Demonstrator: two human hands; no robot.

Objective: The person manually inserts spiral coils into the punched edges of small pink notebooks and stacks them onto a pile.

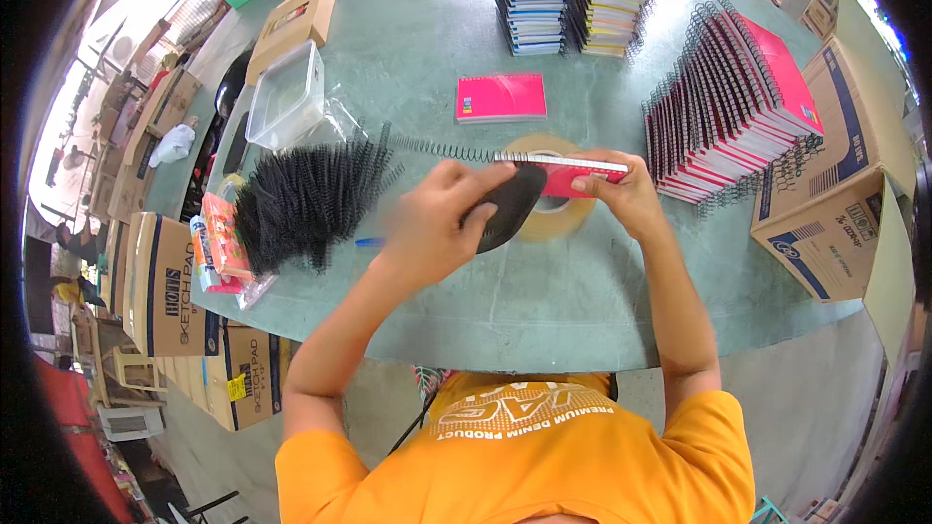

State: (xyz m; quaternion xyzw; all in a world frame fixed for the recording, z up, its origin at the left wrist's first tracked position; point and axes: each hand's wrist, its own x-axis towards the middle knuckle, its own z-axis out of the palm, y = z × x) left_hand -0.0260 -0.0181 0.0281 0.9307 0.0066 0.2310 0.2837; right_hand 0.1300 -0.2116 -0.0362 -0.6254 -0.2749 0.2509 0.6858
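Above our green table (pixel 427 315), our right hand (pixel 622 192) pinches the red notebook (pixel 560 180); our left hand (pixel 442 209) bends its fingers close by, grip unclear. We're seemingly threading its black coil (pixel 442 148); steady twisting seems called for next.

Grey-green table (pixel 466 320), pale grey floor (pixel 806 408), possibly a bright window (pixel 121 15) at upper left
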